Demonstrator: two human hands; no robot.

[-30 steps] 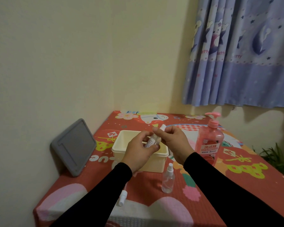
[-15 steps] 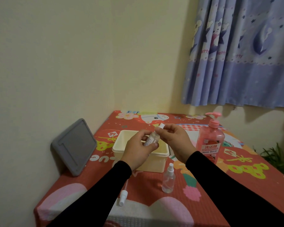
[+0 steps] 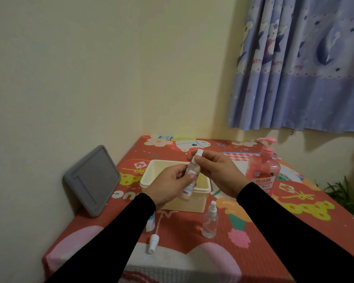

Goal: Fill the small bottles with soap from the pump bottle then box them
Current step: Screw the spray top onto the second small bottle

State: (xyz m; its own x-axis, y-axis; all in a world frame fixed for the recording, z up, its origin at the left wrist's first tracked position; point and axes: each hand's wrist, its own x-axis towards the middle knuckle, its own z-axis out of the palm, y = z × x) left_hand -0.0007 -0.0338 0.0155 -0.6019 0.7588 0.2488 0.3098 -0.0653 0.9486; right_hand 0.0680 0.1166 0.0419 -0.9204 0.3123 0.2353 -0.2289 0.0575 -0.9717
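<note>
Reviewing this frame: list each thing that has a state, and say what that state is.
Held small bottle: tilted above the box, pinkish soap inside, white spray cap on.
Left hand: grips the bottle's body.
Right hand: fingers on the cap.
Standing small bottle: upright, capped, looks empty.
Loose spray head: lying on the table.
Box: open.
Pump bottle: upright, mostly full.

Pink pump bottle [image 3: 263,170], cream box [image 3: 194,190], seemingly grey lid [image 3: 92,179]

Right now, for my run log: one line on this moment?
left hand holds small bottle | right hand on its cap | above box | pump bottle upright
</note>
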